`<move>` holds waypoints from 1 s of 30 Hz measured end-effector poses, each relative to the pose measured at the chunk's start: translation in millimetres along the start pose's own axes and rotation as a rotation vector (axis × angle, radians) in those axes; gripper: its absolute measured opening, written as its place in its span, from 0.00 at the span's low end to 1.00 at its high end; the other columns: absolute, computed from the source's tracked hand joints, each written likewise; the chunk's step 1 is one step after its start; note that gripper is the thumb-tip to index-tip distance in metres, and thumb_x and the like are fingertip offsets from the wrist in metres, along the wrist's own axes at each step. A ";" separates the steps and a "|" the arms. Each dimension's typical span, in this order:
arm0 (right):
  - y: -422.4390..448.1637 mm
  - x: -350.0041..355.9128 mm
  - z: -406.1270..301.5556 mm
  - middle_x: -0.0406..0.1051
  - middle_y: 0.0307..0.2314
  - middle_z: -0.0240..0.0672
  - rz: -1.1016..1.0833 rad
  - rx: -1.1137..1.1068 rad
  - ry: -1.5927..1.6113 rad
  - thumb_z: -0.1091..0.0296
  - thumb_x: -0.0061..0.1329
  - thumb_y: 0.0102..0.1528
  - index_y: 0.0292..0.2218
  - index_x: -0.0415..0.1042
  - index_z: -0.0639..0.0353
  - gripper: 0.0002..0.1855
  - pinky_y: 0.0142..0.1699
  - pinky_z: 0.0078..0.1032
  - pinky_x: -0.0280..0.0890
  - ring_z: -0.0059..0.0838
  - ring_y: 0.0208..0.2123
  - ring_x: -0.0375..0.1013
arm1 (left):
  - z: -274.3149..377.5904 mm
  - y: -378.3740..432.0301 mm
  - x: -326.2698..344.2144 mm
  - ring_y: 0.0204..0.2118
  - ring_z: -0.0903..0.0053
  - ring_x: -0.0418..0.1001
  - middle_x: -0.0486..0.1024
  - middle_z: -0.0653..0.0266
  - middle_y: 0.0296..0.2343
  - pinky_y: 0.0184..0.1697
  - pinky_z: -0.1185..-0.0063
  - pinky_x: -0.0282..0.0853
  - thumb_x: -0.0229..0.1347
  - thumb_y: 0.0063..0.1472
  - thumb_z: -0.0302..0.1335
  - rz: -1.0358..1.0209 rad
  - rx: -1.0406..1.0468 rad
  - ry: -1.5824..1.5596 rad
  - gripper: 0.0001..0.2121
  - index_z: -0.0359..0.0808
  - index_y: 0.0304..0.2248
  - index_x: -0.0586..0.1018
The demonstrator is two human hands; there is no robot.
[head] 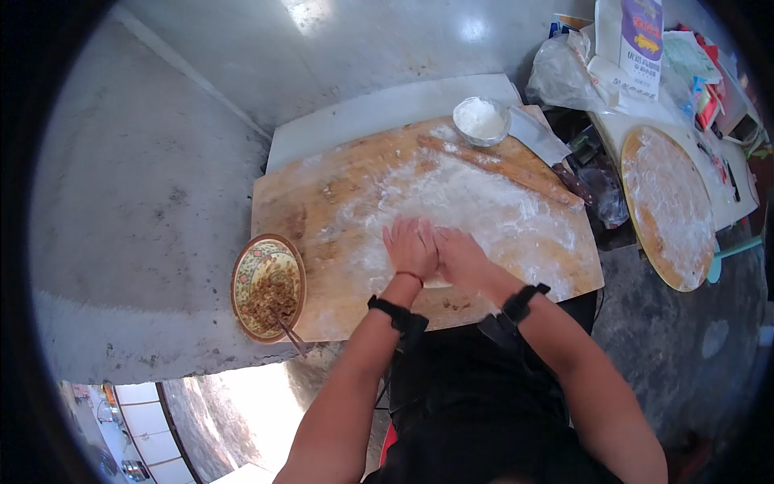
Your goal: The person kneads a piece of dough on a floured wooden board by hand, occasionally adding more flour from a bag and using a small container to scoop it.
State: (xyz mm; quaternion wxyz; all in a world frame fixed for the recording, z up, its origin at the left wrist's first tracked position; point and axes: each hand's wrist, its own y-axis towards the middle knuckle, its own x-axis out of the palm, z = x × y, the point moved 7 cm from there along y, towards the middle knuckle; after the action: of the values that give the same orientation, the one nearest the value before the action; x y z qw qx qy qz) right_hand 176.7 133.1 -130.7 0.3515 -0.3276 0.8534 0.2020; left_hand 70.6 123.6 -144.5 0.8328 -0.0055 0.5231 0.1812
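A floured wooden board [338,199] lies before me. My left hand [412,247] and my right hand [462,257] are side by side and touching over its near part, fingers pointing away from me. A small piece of pale dough [436,282] shows just below them; the rest of what lies under my palms is hidden. A wooden rolling pin [508,171] rests slantwise at the far right of the board, dusted with flour. Behind it stands a bowl of white flour [482,119]. At the left edge, a patterned bowl [242,275] holds brown minced filling [272,296] and chopsticks [291,336].
A round floured board [668,206] stands on the right, beside a white surface with a knife [731,181]. Plastic bags [559,72] and a printed flour bag [641,48] are at the back right. A grey wall [139,199] borders the left side. Brown crumbs [456,304] lie near the board's front edge.
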 end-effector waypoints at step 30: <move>-15.4 8.7 -20.9 0.56 0.52 0.52 -0.008 0.007 -0.401 0.68 0.46 0.47 0.45 0.64 0.72 0.24 0.58 0.41 0.52 0.47 0.55 0.55 | -40.9 -13.9 24.8 0.41 0.59 0.68 0.75 0.52 0.33 0.47 0.70 0.61 0.41 0.62 0.35 -0.211 -0.589 -1.087 0.15 0.35 0.36 0.78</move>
State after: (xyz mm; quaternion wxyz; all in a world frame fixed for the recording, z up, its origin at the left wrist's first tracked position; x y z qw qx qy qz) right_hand 173.1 106.6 -124.9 0.5165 -0.2827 0.7657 0.2590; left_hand 48.9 109.8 -187.2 0.9567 -0.1934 -0.0508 0.2116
